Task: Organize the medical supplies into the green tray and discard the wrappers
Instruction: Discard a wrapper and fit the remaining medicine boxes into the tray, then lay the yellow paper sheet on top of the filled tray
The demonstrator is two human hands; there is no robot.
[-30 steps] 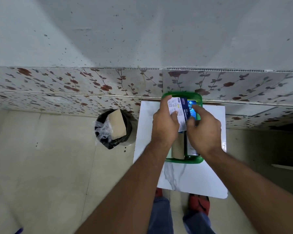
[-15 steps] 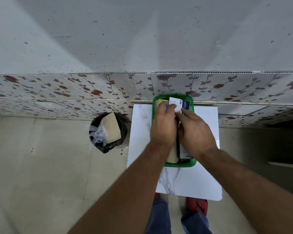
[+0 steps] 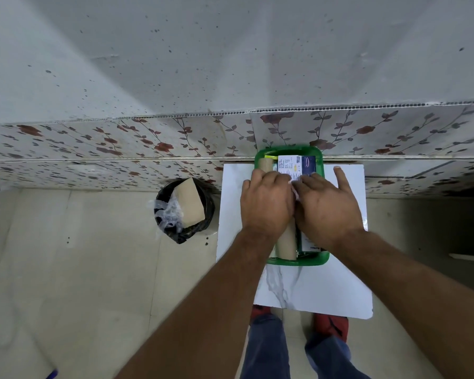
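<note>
The green plastic tray sat at the far edge of a white marble-patterned desk, its far rim against the floral-tiled wall. Inside the tray, a brown paper-wrapped roll lay lengthwise along the middle, its near end close to the tray's near rim. A second brown roll showed at the tray's far left corner. A white and blue printed box lay across the far part of the tray, and another white printed packet lay at the tray's near right side, mostly hidden under the wrist.

Both hands were over the tray, side by side and touching. The left hand rested palm-down with its fingers curled toward the near edge of the box. The right hand lay flatter, its fingers spread, one stretched out past the tray's right rim over the desk. Whether either hand actually gripped the box could not be told.

Left of the tray, on the tiled floor, stood a round black bin holding a brown cardboard piece and crumpled clear plastic wrappers.
</note>
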